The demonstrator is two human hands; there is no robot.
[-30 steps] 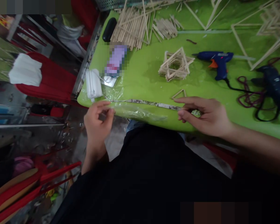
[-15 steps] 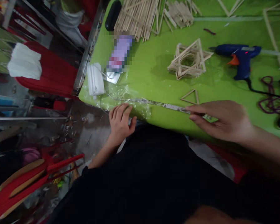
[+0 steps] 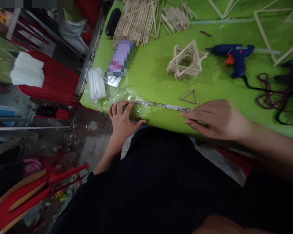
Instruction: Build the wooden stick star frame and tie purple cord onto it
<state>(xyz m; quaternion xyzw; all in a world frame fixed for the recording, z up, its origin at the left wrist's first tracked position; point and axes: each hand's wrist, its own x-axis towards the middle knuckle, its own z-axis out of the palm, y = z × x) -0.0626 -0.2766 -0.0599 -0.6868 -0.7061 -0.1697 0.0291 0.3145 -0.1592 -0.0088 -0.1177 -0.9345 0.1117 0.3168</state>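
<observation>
Seen from my remote post through the head camera, a green-covered table (image 3: 151,79) bears a narrow mottled strip (image 3: 158,105) that lies near its front edge, running between the two hands. The left hand (image 3: 122,119) reaches over the table's edge, its fingers and thumb spread apart; the fingertips rest at a crumpled sheet of clear plastic (image 3: 127,93), the forefinger beside the strip's left visible end. The right hand (image 3: 212,120) has its forefinger laid over the strip's right end, with the thumb just below and close to it; I cannot tell whether the two are clamped on the strip. Beyond the right hand I note a small stick triangle (image 3: 196,96) lying flat, and farther back a star-shaped stack of sticks (image 3: 183,74). To the right of that stack lies a blue glue gun (image 3: 239,58), its nozzle pointing toward the stack, an orange trigger on its underside and a small red light on its body. On the far left part of the table I find a white zipped pouch (image 3: 97,84), a blurred phone (image 3: 120,58), a black case (image 3: 113,22) and a pile of long sticks (image 3: 134,24), with shorter sticks (image 3: 177,18) beside it.
</observation>
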